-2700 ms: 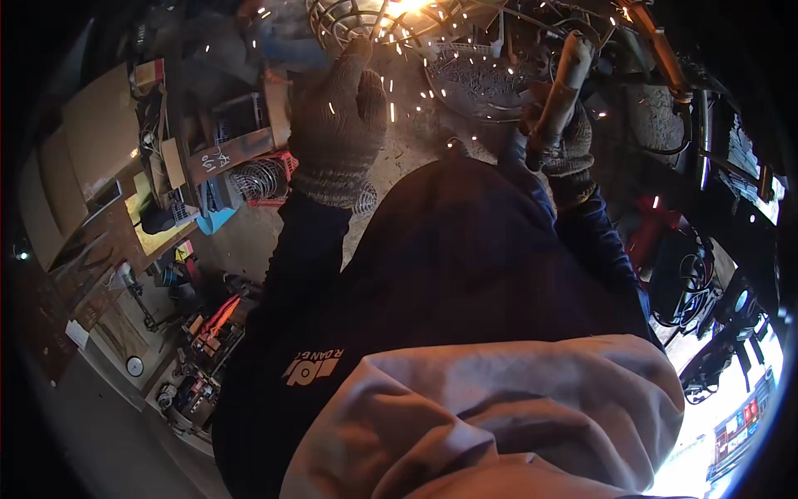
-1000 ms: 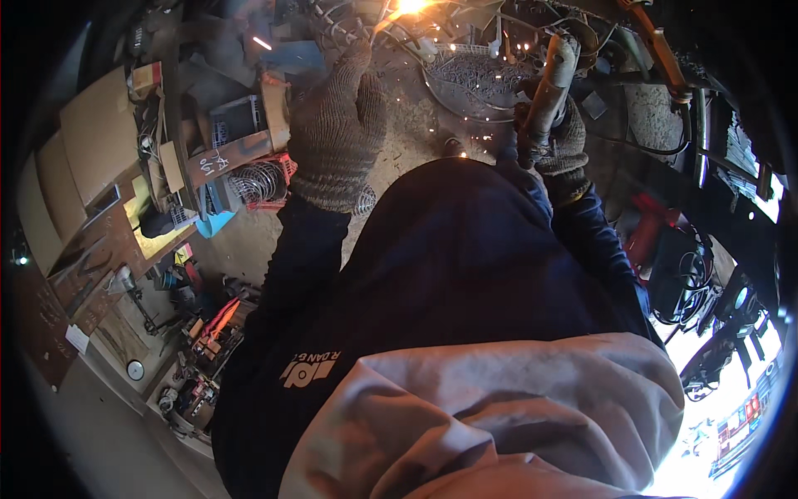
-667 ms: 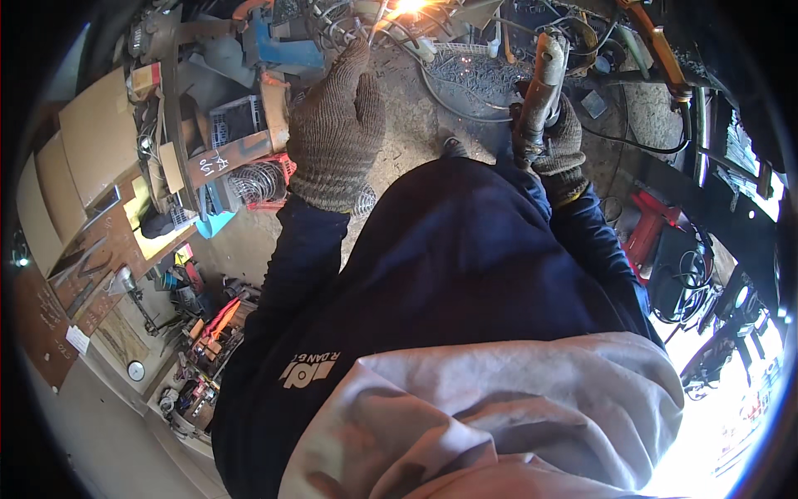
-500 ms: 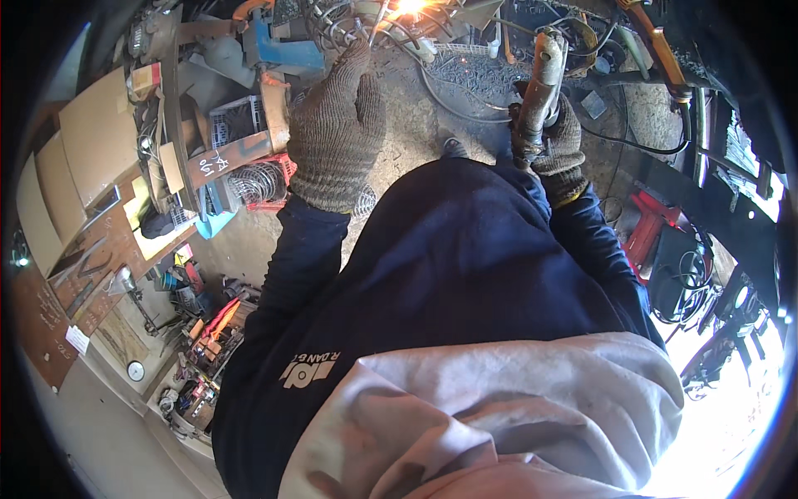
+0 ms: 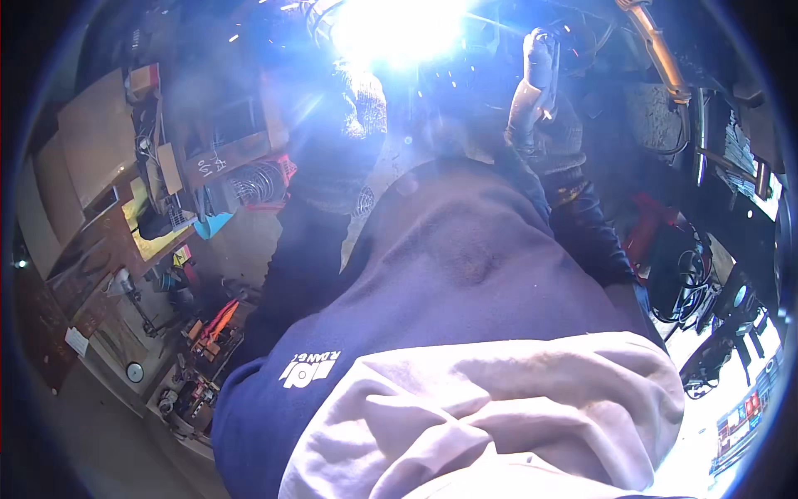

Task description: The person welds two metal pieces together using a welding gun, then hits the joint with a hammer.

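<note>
Brilliant white-blue welding glare (image 5: 399,29) fills the top middle, with sparks flying off it. Close below it is my left hand (image 5: 359,112) in a knitted work glove, strongly lit along its right side. Its fingers point up into the light and look pinched together; what they grip is lost in the glare. Over on the right, my right hand (image 5: 564,137), also gloved, is wrapped round a worn, tube-shaped welding electrode holder (image 5: 540,66) that stands nearly upright. The glare hides its rod and the piece being welded.
On the left are cardboard sheets (image 5: 96,133), a marked steel beam (image 5: 212,162) and a coil of wire (image 5: 258,183). Cluttered tools (image 5: 204,358) lie lower left. An orange bar-like tool (image 5: 657,50) slants at the upper right. Black cables (image 5: 694,287) hang at the right.
The small orange glow at the top has become a blinding arc with sparks, and the surroundings have darkened. Both hands stay nearly in place; a thin metal piece showed at the left fingertips before.
</note>
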`<state>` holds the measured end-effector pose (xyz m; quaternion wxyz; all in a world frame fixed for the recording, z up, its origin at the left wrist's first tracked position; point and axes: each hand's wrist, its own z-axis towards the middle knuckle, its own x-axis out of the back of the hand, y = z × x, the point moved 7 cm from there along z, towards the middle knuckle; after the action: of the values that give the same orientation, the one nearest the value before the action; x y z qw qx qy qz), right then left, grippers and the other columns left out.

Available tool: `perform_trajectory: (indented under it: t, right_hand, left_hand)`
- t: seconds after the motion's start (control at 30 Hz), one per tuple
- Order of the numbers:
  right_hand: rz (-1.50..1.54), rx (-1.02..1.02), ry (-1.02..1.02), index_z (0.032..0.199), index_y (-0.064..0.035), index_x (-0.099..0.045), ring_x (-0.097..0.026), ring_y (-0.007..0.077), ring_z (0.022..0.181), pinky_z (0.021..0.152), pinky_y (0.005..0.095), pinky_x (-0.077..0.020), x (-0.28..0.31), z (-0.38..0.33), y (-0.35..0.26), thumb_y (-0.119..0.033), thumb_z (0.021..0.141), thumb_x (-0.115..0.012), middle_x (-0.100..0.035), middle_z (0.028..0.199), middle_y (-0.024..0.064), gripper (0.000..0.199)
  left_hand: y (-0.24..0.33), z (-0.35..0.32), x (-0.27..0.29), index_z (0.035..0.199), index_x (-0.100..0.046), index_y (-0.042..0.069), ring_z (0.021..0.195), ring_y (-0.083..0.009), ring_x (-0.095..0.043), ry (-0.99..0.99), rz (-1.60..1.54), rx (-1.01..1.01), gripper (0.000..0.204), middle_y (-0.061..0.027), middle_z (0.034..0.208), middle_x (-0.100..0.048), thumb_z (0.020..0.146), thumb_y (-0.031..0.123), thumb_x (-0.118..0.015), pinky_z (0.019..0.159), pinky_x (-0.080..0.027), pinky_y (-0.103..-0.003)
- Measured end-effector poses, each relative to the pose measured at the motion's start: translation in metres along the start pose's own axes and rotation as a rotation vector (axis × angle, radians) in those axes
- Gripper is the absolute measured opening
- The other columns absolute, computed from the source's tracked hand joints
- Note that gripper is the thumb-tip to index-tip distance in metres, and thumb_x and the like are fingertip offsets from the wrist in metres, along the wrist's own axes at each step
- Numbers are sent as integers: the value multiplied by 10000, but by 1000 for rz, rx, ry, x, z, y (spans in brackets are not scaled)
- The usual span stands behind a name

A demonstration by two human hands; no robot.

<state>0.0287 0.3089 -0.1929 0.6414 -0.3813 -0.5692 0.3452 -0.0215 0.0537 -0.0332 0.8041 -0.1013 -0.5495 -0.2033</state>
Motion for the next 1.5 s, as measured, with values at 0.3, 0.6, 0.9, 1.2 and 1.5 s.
perform_trajectory:
  t: [0.3, 0.6, 0.9, 1.2, 1.5]
  right_hand:
    - [828, 134, -407, 1196, -7, -516, -645, 247, 931, 808, 360, -516, -11, 4, -29, -284, 938, -551, -625, 1004, 121, 380]
    - [614, -163, 71, 1267, -10, -506, -638, 214, 1013, 868, 354, -521, -8, -9, 27, -265, 931, -609, -633, 1114, 110, 434]
    - [237, -74, 50, 1148, -65, -595, -644, 191, 994, 881, 341, -494, -1, -10, 25, -260, 791, -788, -660, 1058, 65, 451]
    - [260, -45, 60, 1140, -75, -598, -644, 185, 969, 876, 336, -491, 0, -9, 18, -267, 788, -781, -665, 1034, 52, 441]
    - [713, -219, -99, 1147, -70, -581, -630, 168, 972, 862, 328, -497, -17, -9, 38, -229, 813, -758, -645, 1045, 48, 410]
  left_hand:
    - [-3, 7, -4, 1194, -652, 88, 784, -294, -682, 16, -296, 93, 344, -142, 915, -705, 858, 158, -646, 738, -543, -378]
    - [4, 13, -3, 1194, -651, 63, 826, -254, -705, -5, -228, 41, 312, -143, 949, -710, 905, 176, -629, 719, -556, -346]
    - [4, 15, -4, 1205, -641, 79, 904, -270, -712, -51, -242, 62, 322, -158, 1028, -709, 891, 151, -650, 770, -562, -359]
    - [6, 14, -3, 1215, -641, 78, 918, -278, -712, 12, -245, 21, 343, -151, 1034, -713, 883, 160, -670, 782, -559, -356]
    - [12, 7, -5, 1186, -645, 56, 864, -272, -706, -7, -126, -126, 333, -142, 945, -708, 885, 199, -660, 755, -559, -370]
